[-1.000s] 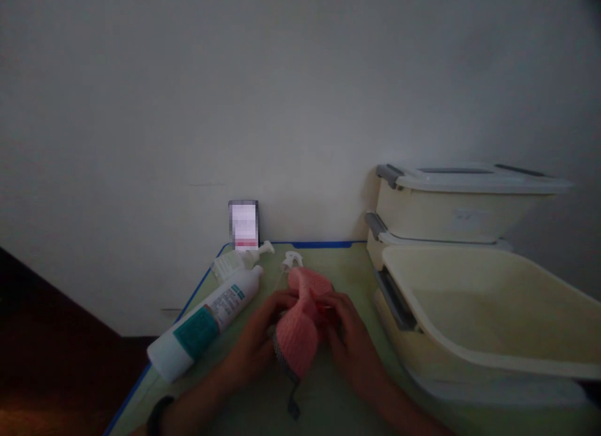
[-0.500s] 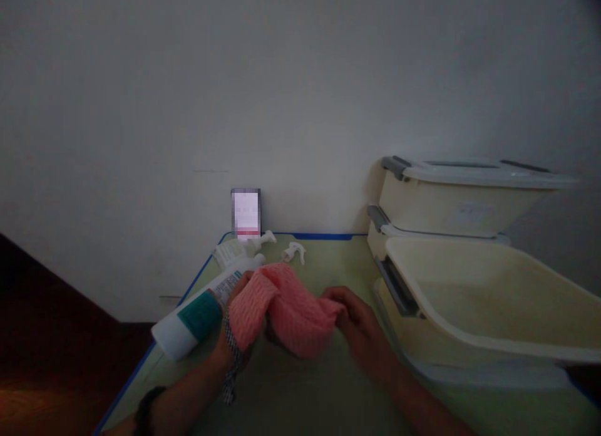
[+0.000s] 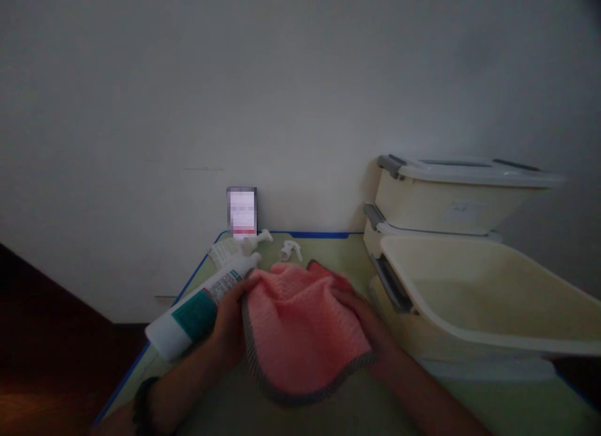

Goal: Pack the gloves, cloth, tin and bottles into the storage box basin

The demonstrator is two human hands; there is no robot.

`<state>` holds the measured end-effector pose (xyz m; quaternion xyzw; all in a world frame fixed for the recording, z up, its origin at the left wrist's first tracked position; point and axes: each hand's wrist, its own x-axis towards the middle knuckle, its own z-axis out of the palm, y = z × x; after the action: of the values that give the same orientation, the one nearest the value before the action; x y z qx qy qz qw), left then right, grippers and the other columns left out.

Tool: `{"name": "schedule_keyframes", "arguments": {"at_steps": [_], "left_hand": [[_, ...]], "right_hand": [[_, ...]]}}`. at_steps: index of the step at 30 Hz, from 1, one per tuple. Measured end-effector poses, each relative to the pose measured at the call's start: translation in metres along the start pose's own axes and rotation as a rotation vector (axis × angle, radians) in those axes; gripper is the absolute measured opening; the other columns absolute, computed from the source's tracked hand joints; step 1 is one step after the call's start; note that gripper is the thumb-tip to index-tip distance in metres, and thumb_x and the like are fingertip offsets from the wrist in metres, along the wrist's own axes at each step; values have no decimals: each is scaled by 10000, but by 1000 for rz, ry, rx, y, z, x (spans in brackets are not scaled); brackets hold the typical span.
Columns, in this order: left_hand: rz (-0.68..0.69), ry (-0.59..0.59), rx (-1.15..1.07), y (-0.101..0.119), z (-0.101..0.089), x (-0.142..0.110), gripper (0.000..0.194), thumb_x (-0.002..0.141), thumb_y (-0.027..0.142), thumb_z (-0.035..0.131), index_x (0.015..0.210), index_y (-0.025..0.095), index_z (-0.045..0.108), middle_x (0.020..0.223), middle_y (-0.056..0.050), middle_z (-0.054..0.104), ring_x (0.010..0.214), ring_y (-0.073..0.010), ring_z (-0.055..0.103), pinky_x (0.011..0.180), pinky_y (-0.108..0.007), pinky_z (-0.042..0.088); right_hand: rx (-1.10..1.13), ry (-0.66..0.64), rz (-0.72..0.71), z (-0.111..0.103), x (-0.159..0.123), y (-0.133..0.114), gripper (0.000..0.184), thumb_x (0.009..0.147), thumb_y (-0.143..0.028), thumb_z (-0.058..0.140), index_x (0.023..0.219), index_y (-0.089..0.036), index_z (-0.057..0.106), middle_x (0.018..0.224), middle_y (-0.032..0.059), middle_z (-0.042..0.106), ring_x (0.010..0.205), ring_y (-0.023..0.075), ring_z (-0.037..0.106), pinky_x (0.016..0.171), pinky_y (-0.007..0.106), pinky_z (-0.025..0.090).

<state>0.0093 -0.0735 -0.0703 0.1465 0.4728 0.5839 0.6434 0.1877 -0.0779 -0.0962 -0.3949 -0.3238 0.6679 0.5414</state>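
Observation:
A pink cleaning cloth (image 3: 305, 336) with a dark striped edge hangs spread between my two hands, above the table. My left hand (image 3: 232, 317) grips its left side, the fingers partly behind the fabric. On the other side, my right hand (image 3: 364, 314) holds the upper right part, fingers over the cloth. Just left of my left hand lies a white bottle (image 3: 164, 336) with a green label, on its side. Beyond the cloth is a white spray trigger head (image 3: 291, 250); whatever it joins to is hidden or too faint to tell.
A clear pump bottle (image 3: 225, 253) lies behind the white bottle. A phone (image 3: 242, 212) leans on the wall. To the right stand an open cream bin (image 3: 404, 285) and, behind it, stacked lidded bins (image 3: 422, 204). Blue tape (image 3: 323, 235) edges the green tabletop (image 3: 323, 251).
The cloth has gone from bunched and folded to opened out, its striped edge now hanging toward me. My hands have moved apart from their earlier position, each still on the cloth.

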Motion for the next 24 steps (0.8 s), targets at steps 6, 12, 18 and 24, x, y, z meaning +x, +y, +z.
{"name": "schedule_keyframes", "arguments": {"at_steps": [6,12,18,24], "left_hand": [[-20,26,-80,6,-1,2,203,742,139,521,910,131,634,696,-44,686,672,-208,668,648,-325,542],[-30,-30,29,1,-8,0,305,709,127,561,1010,143,603,801,-64,695,766,-236,667,691,-344,537],[113,-205,254,-8,-15,1,570,597,134,698,1130,247,529,977,-39,669,875,-243,639,737,-328,518],[543,-291,619,-12,-19,-2,102,559,155,700,640,209,671,683,-30,670,756,-241,607,695,-305,495]], "right_hand": [[290,115,26,0,4,-12,155,624,-328,648,734,-229,697,782,-4,720,856,205,639,803,321,472],[197,191,228,-3,11,-3,173,663,-349,609,659,-194,686,676,33,707,811,217,645,742,318,483],[74,83,94,-10,12,3,147,607,-214,607,725,-195,692,718,19,706,811,217,633,762,327,465],[-646,-318,-618,-14,-1,-9,167,653,-125,610,686,-261,700,876,17,703,1016,247,549,883,379,398]]}}
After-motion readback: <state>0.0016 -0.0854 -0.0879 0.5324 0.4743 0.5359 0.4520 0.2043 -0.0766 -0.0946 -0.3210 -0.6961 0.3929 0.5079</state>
